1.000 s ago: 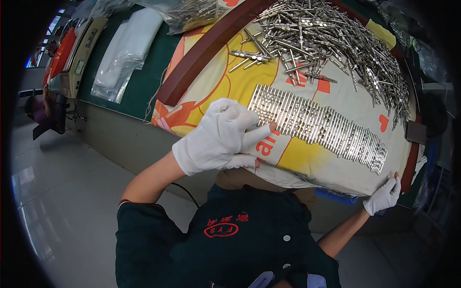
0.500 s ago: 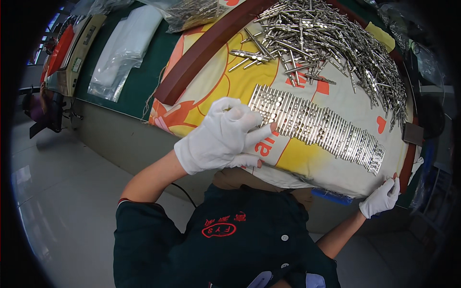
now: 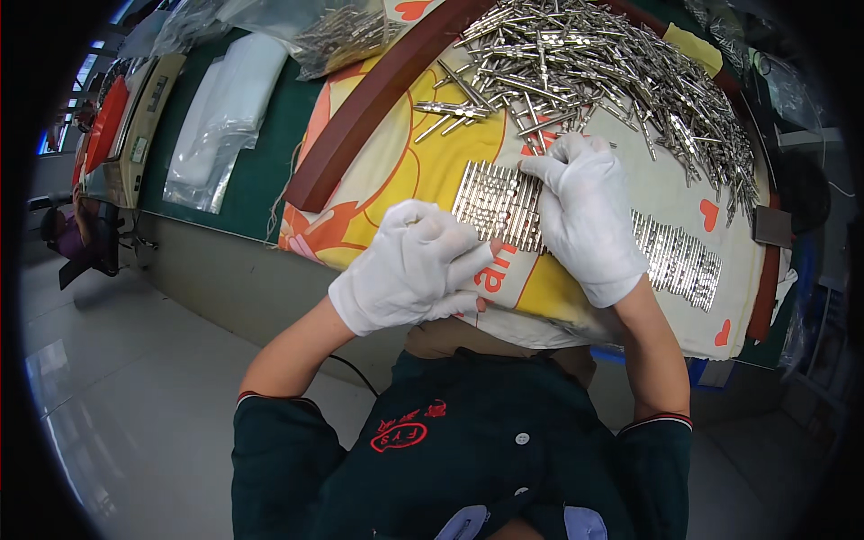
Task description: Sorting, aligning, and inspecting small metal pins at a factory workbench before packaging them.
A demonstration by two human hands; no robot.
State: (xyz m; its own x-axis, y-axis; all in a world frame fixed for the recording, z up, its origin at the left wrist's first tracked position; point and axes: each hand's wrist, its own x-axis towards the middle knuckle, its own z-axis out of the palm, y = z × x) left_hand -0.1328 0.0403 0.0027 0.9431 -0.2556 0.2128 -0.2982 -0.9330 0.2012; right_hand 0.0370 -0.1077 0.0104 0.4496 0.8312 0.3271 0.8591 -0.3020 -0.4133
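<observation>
A flat row of small metal pins [image 3: 499,200] lies side by side on a yellow and white cloth [image 3: 405,162]. Behind it is a loose pile of several silver metal pins [image 3: 621,72]. My left hand [image 3: 409,270], in a white glove, rests on the cloth at the row's left end with its fingertips touching the pins. My right hand [image 3: 585,211], also gloved, lies across the middle of the row. Its bent fingertips reach the near edge of the pile, and whether they pinch a pin is hidden. The row's right part [image 3: 679,261] shows beyond that hand.
A curved brown wooden rim [image 3: 360,117] borders the cloth on the left. On the green bench top [image 3: 279,135] lie clear plastic bags [image 3: 225,126] and a bag of metal parts [image 3: 342,31]. A beige device [image 3: 135,126] sits far left. Grey floor lies below.
My right hand has come from the cloth's lower right edge up and left onto the pin row, by the pile. My left hand has stayed at the row's left end.
</observation>
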